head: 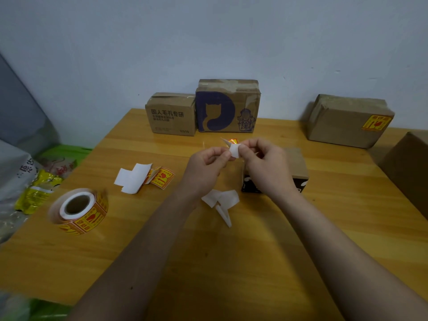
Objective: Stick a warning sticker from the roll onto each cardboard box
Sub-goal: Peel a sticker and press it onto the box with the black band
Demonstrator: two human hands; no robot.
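Both hands meet above the table's middle. My left hand (208, 163) and my right hand (264, 158) pinch one yellow-red warning sticker (232, 147) with its white backing paper between the fingertips. Under my right hand sits a small brown box with a black front (298, 170). The sticker roll (80, 210) lies on its side at the left. Against the wall stand a brown box with printed text (171, 114), a box with a purple cat print (228, 106), and a taped box (347, 121) that carries a warning sticker (376, 122).
The wooden table (208, 251) holds torn backing papers with loose stickers (143, 178) and crumpled white backing scraps (222, 201). A large cardboard box (410, 167) stands at the right edge. Yellow packets and plastic bags (34, 193) lie beyond the table's left side.
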